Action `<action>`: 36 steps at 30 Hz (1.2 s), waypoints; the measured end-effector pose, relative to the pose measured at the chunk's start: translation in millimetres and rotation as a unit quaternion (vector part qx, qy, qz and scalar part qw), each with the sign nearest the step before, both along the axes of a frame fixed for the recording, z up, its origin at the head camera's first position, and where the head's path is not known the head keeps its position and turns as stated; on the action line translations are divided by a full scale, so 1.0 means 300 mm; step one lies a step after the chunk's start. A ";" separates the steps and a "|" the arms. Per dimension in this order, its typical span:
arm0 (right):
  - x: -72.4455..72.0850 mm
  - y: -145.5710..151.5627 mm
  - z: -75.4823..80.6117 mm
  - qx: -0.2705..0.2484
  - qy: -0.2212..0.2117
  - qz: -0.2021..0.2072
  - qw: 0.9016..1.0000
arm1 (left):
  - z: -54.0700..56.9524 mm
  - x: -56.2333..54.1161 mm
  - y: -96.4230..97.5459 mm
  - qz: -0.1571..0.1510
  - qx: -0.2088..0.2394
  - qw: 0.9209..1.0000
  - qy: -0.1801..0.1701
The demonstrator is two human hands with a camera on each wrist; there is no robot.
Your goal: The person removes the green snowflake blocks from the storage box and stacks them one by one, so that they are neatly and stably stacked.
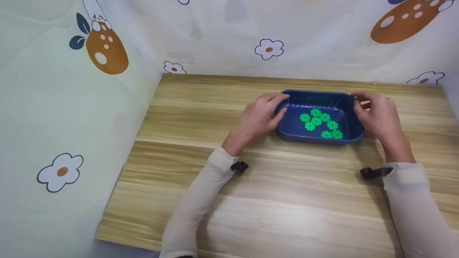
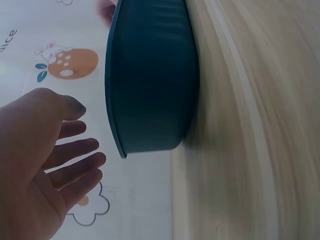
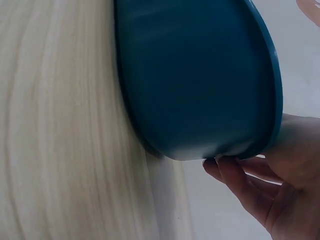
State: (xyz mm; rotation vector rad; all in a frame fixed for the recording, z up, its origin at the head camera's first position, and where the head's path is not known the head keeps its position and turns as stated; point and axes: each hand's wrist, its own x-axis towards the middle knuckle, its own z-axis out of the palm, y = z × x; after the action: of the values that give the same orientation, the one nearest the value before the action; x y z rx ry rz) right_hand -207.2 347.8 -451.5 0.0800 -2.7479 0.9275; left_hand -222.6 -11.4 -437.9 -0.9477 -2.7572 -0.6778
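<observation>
A dark blue plastic basin [image 1: 308,140] with rounded corners stands on the wooden table. Several small green flower-shaped discs [image 1: 316,121] lie inside it, some overlapping. My left hand [image 1: 261,114] is beside the basin's left end; the left wrist view shows its fingers [image 2: 80,165] relaxed and apart from the basin's wall [image 2: 150,85]. With my right hand [image 1: 380,114] I grip the basin's right end near the back corner. In the right wrist view its fingertips [image 3: 225,167] touch the outer wall just under the rim; the thumb is hidden there behind the basin [image 3: 200,75].
The wood-grain table [image 1: 287,200] runs out in front of the basin and to its left. A pale printed cloth [image 1: 222,39] with flowers and orange shapes hangs behind the table and along its left side. Dark straps [image 1: 239,166] sit at both wrists over light sleeves.
</observation>
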 end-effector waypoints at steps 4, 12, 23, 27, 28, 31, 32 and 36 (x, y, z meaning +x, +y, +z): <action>0.002 -0.003 -0.004 0.004 0.002 -0.006 1.000 | -0.004 -0.002 0.044 -0.019 -0.004 1.000 0.000; -0.001 0.001 -0.018 0.006 0.000 -0.010 1.000 | -0.025 -0.027 0.130 -0.055 -0.016 0.998 -0.010; 0.007 0.004 -0.011 -0.001 -0.009 -0.004 1.000 | -0.024 -0.064 0.242 -0.101 -0.079 0.987 -0.101; 0.005 0.005 -0.015 -0.001 -0.011 -0.003 1.000 | -0.033 -0.072 0.271 -0.095 -0.096 0.984 -0.119; 0.005 0.005 -0.015 -0.001 -0.010 -0.003 1.000 | -0.036 -0.074 0.276 -0.091 -0.100 0.983 -0.121; 0.003 0.004 -0.015 -0.001 -0.010 -0.001 1.000 | -0.047 -0.078 0.284 -0.080 -0.106 0.982 -0.131; 0.003 0.003 -0.013 0.000 -0.010 -0.001 1.000 | -0.051 -0.079 0.284 -0.078 -0.107 0.983 -0.131; 0.000 0.001 -0.010 0.001 -0.011 0.003 1.000 | -0.062 -0.083 0.283 -0.073 -0.113 0.983 -0.129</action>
State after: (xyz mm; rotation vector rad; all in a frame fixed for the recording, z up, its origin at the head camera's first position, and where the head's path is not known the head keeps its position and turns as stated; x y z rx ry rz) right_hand -207.1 347.9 -454.5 0.0779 -2.7695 0.9331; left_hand -247.5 73.5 -456.5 -1.1949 -3.0662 -0.5507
